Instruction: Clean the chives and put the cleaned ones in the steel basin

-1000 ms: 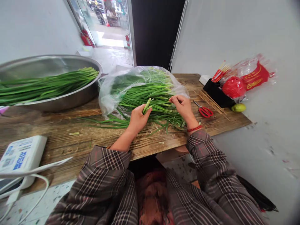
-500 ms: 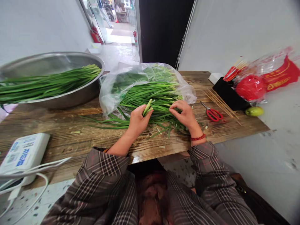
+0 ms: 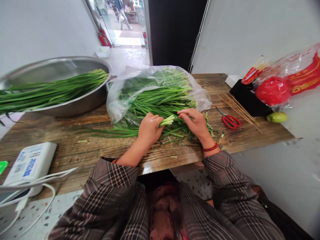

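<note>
My left hand (image 3: pixel 150 130) is wrapped round a small bunch of green chives (image 3: pixel 167 121), its pale stem ends pointing right and its leaves trailing left over the wood. Just right of those stem ends is my right hand (image 3: pixel 195 122), thumb and forefinger pinched together; whatever lies between them is too small to name. Behind both hands, a pile of chives (image 3: pixel 160 99) lies in an open clear plastic bag (image 3: pixel 113 106). Loose leaves and trimmings are scattered beneath my right hand.
A metal basin (image 3: pixel 82 104) with more chives stands at the left. Red-handled scissors (image 3: pixel 231 121), thin sticks (image 3: pixel 237 110) and a black box (image 3: pixel 250 100) are at the right. A white device (image 3: pixel 32 163) with cables lies front left. A person walks outside the doorway.
The bunch in my left hand has tipped from upright to nearly level, stem ends now pointing right. My left hand has turned over it. Outside, the walking person has come further into view.
</note>
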